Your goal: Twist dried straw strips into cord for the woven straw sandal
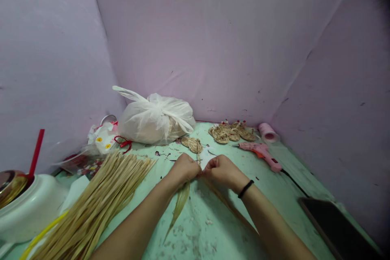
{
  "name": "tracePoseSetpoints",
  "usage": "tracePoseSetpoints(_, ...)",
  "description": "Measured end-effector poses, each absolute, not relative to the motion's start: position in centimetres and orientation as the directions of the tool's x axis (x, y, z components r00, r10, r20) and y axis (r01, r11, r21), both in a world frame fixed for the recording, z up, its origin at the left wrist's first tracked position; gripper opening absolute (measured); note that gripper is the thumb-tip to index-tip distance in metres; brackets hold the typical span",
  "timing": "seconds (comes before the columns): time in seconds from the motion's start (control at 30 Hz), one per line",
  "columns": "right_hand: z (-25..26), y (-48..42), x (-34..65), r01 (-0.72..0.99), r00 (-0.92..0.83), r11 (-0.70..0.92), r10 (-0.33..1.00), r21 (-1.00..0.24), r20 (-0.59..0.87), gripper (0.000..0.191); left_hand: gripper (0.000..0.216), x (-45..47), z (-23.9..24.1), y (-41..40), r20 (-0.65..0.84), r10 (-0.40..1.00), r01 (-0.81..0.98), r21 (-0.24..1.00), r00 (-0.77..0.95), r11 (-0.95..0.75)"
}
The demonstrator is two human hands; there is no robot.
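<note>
My left hand [186,167] and my right hand [222,169] meet in a pinch low over the green table, closed on dried leaf strips. One loose strip end [180,203] hangs below my left hand. Another strip [224,200] trails down beneath my right forearm. A thin twisted cord [199,159] runs from between my fingers to a small coiled straw piece [192,144] lying just beyond them. Exactly how the strips cross between the fingertips is hidden. A black band [245,189] circles my right wrist.
A bundle of dried strips [100,203] lies at left, near a white pot [39,203]. Behind stands a tied white plastic bag [152,120]. Several coiled straw pieces [224,133], a pink spool [268,133], a pink glue gun [262,154] and a dark phone-like slab [336,227] are at right.
</note>
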State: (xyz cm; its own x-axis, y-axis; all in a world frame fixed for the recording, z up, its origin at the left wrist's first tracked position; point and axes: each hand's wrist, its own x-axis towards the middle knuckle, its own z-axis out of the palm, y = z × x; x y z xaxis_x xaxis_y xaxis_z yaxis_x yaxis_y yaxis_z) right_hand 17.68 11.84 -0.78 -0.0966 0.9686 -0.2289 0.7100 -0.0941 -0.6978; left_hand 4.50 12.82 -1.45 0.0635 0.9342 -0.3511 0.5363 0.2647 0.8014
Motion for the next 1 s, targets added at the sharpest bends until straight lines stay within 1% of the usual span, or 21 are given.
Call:
tracePoseSetpoints(0.1, -0.2, 11.2, 16.7, 0.741, -0.109, -0.039, 0.978, -0.67, -0.178, 0.01, 0.016, 4.5, -0.4, 12.5, -0.487, 0.872, 0.435, 0.797, 0.055, 0.418)
tracePoseSetpoints(0.17, 0.1, 10.8, 15.9, 0.768, -0.101, 0.0, 0.987, -0.64, -0.122, 0.011, 0.017, 4.3, -0.1, 12.6, -0.559, 0.825, 0.379, 0.783, 0.081, 0.493)
tracePoseSetpoints(0.27, 0.4, 10.3, 15.3, 0.802, -0.117, 0.065, 0.992, -0.593, -0.05, 0.01, 0.017, 3.8, -0.2, 12.8, -0.563, 0.813, 0.351, 0.799, 0.152, 0.487)
tracePoseSetpoints(0.33, 0.5, 10.3, 15.4, 0.799, -0.15, 0.09, 0.987, -0.595, -0.052, 0.011, 0.017, 3.4, -0.4, 13.0, -0.534, 0.821, 0.355, 0.822, 0.204, 0.446)
tracePoseSetpoints(0.37, 0.5, 10.4, 15.7, 0.784, -0.172, 0.088, 0.982, -0.614, -0.078, 0.012, 0.016, 3.2, -0.4, 13.1, -0.52, 0.823, 0.359, 0.831, 0.228, 0.426)
tracePoseSetpoints(0.43, 0.5, 10.8, 16.5, 0.736, -0.2, 0.05, 0.969, -0.675, -0.147, 0.015, 0.016, 2.9, -0.5, 13.4, -0.507, 0.82, 0.356, 0.842, 0.268, 0.404)
tracePoseSetpoints(0.47, 0.5, 11.1, 17.0, 0.699, -0.193, 0.022, 0.968, -0.714, -0.159, 0.018, 0.016, 2.7, -0.6, 13.5, -0.504, 0.814, 0.349, 0.847, 0.29, 0.4)
tracePoseSetpoints(0.5, 0.5, 11.4, 17.4, 0.654, -0.165, -0.009, 0.974, -0.756, -0.154, 0.02, 0.016, 2.6, -0.7, 13.6, -0.498, 0.808, 0.339, 0.854, 0.313, 0.395)
tracePoseSetpoints(0.57, 0.3, 11.7, 17.8, 0.529, -0.061, -0.087, 0.988, -0.844, -0.14, 0.017, 0.016, 2.4, -0.8, 13.7, -0.484, 0.798, 0.311, 0.868, 0.358, 0.387)
tracePoseSetpoints(0.6, 0.2, 11.8, 17.7, 0.453, -0.024, -0.148, 0.984, -0.879, -0.178, 0.014, 0.015, 2.3, -0.9, 13.7, -0.48, 0.792, 0.297, 0.873, 0.377, 0.387)
tracePoseSetpoints(0.63, 0.1, 11.8, 17.5, 0.376, -0.02, -0.235, 0.965, -0.897, -0.261, 0.012, 0.014, 2.2, -0.9, 13.8, -0.476, 0.788, 0.284, 0.877, 0.391, 0.388)
tracePoseSetpoints(0.7, 0.0, 11.5, 16.6, 0.226, -0.108, -0.391, 0.9, -0.892, -0.422, 0.01, 0.012, 2.2, -1.1, 13.8, -0.472, 0.784, 0.264, 0.88, 0.403, 0.395)
tracePoseSetpoints(0.73, -0.1, 11.3, 16.1, 0.177, -0.153, -0.444, 0.869, -0.878, -0.47, 0.01, 0.011, 2.2, -1.1, 13.8, -0.471, 0.784, 0.261, 0.881, 0.405, 0.394)
tracePoseSetpoints(0.8, -0.3, 11.0, 15.4, 0.165, -0.163, -0.465, 0.857, -0.87, -0.489, 0.012, 0.006, 2.2, -1.2, 13.8, -0.465, 0.784, 0.276, 0.883, 0.411, 0.379)
tracePoseSetpoints(0.93, -0.6, 11.1, 15.3, 0.304, -0.129, -0.348, 0.907, -0.887, -0.4, 0.019, 0.009, 2.0, -1.3, 14.0, -0.455, 0.777, 0.376, 0.876, 0.435, 0.303)
tracePoseSetpoints(1.0, -0.8, 11.2, 15.6, 0.286, -0.152, -0.329, 0.912, -0.9, -0.382, 0.022, 0.007, 1.9, -1.1, 14.1, -0.452, 0.784, 0.435, 0.862, 0.424, 0.262)
